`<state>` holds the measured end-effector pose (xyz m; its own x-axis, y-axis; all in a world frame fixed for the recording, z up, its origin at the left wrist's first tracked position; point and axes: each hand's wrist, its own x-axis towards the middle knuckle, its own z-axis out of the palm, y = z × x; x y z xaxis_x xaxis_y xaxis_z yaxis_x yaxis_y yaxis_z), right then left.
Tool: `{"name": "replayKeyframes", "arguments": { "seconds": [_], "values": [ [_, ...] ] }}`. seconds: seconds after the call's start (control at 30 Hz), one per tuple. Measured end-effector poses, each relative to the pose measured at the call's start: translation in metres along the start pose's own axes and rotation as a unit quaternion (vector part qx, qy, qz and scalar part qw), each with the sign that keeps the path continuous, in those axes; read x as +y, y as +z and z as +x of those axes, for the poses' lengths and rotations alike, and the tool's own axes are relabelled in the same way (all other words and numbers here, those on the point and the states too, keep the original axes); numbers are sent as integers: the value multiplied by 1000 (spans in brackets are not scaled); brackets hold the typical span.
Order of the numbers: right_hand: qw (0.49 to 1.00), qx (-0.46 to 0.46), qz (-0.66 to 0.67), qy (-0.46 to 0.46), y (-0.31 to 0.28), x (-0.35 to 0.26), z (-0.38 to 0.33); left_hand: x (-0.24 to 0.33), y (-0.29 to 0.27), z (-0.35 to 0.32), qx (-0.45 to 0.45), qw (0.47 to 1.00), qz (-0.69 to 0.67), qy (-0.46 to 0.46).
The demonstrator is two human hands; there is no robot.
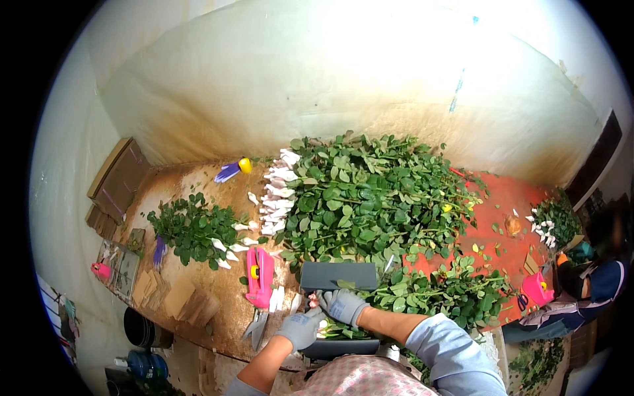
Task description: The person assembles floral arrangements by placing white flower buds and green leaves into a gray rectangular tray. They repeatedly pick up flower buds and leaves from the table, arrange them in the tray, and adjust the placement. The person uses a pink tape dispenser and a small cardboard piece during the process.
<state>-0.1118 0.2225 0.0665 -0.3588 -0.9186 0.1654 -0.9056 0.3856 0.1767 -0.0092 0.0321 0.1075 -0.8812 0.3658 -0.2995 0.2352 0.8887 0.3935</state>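
Flower head, small and pinkish-red, sits at the fingertips of 2 gray-gloved hands, between 2 dark bars near the front edge of the table. Nearest is the person's pink-and-gray patterned apron. Just beyond it lies 1 dark bar, with green stems behind it. The left hand is bent inward beside those stems, below the flower head; its fingertips are partly hidden, so I cannot tell whether they grasp anything. The right hand comes across from the right, fingers curled toward the flower head; whether they pinch it or only touch it, I cannot tell.

Left of the hands, metal blades lie near white strips. Beyond the hands stands the other dark bar, with a pink tape dispenser to its left and loose leafy stems to its right.

Farther back, a small leafy bundle lies on the left, and a large leafy pile fills the middle, its white-wrapped heads facing left. A co-worker is at the far right. Behind the pile, a purple glove touches a yellow roll, near the stained wall.
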Motion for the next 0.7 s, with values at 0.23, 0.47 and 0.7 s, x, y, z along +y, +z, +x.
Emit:
{"name": "replayKeyframes", "arguments": {
  "seconds": [0.23, 0.47, 0.7],
  "values": [
    [995, -49, 72, 58, -2, -4, 2, -1, 0, 2, 10, 1000, 7, 22],
    [982, -38, 106, 150, -81, -7, -6, -9, -1, 19, 139, 988, 59, 45],
    [927, 2, 71, 368, -73, 16, -84, 2, 6, 21, 198, 977, 57, 57]
  ]
}}
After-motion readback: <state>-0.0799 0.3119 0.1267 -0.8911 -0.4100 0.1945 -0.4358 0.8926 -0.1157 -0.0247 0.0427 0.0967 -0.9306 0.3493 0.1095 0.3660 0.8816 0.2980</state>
